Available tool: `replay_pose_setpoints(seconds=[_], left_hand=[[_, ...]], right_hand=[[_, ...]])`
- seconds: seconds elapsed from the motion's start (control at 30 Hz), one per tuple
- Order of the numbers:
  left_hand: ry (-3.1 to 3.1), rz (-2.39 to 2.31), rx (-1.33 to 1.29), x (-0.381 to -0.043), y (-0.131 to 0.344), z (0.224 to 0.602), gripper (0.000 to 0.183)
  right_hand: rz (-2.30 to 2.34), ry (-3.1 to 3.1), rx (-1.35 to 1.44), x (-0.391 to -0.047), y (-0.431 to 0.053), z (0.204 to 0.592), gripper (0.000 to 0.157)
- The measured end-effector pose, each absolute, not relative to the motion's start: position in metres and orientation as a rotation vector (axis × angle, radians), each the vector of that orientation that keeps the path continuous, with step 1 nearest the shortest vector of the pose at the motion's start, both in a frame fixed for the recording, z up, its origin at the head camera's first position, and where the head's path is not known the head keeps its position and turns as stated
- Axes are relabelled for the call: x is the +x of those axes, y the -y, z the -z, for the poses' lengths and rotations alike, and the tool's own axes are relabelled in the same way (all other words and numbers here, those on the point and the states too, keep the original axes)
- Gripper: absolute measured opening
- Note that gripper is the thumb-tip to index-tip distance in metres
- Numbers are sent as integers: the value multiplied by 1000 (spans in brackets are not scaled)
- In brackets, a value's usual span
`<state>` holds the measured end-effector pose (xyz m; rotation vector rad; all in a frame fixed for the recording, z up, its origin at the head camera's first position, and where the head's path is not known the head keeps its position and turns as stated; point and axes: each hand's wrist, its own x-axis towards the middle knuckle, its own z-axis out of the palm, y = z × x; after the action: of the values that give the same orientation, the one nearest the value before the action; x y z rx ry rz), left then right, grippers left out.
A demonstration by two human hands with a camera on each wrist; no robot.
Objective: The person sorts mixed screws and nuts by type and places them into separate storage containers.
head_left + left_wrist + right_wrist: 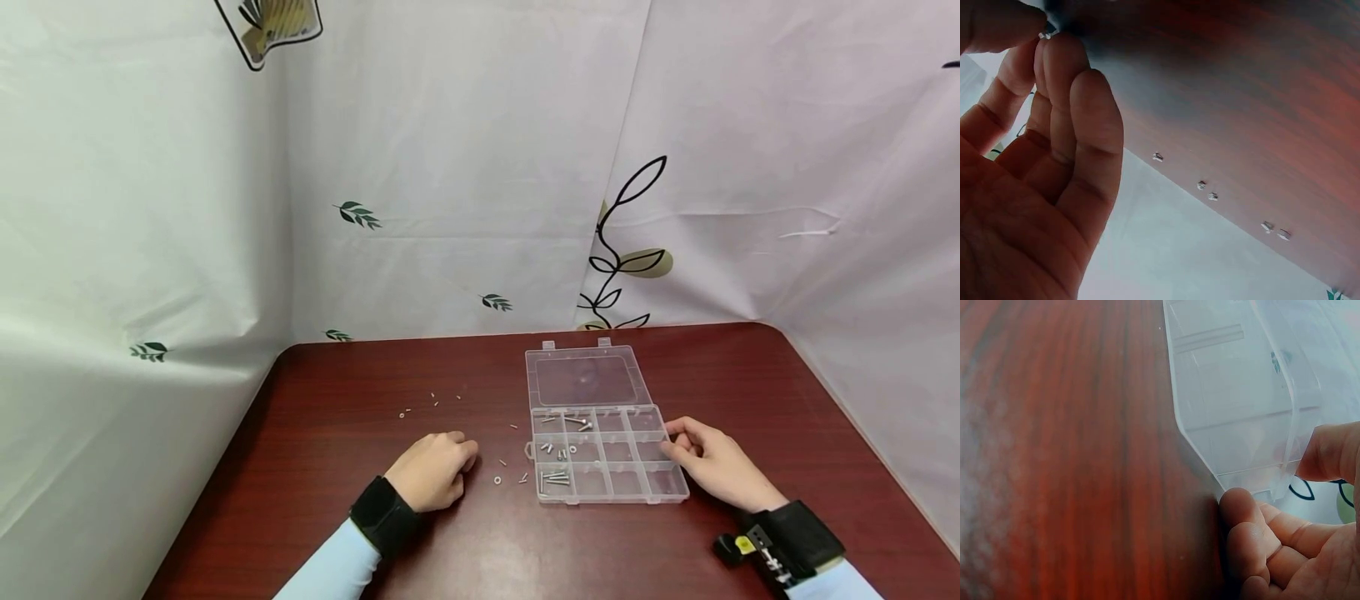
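Observation:
My left hand (pixel 433 472) is low over the table, left of a clear plastic compartment box (pixel 624 482). In the left wrist view, its thumb and fingertips pinch a small silver metal fastener (pixel 1045 35), mostly hidden by the fingers. My right hand (pixel 716 463) grips the box's right side, thumb at the upper wall and curled fingers low beside the table in the right wrist view. The box lid (pixel 588 377) lies folded back, away from me. Screws (pixel 557 478) and nuts sit in several left compartments; the right ones hold nothing visible.
Loose small screws (pixel 522 478) and a nut or washer (pixel 497 480) lie between my left hand and the box. Several more tiny metal pieces (pixel 436 404) are scattered farther back. The dark red table (pixel 600 550) meets white patterned cloth (pixel 450 167) at its back and sides.

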<state>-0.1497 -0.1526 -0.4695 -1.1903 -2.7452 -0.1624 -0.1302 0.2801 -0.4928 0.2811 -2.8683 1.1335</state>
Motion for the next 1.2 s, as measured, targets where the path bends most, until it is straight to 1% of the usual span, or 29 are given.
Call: replay_pose_setpoints(seconds=[0.2,0.6,0.87,1.13,1.2], left_hand=[[2675,222,-1226,-156,134,461,21],[2518,201,-1348,-166,68,432,13],[2441,190,-1419,-169,31,427,10],[2430,201,-1452,-167,17,426,10],[2437,218,-1458,-166,17,427,16]], right_hand=[[-1133,2866,283,-130,-280,492,29],[-1143,2861,277,-128,-278,490,28],[-1142,2860,273,-129,-278,492,28],[-1146,2855,275,-129,-279,493,27],[-1145,2856,275,-130,-279,493,27]])
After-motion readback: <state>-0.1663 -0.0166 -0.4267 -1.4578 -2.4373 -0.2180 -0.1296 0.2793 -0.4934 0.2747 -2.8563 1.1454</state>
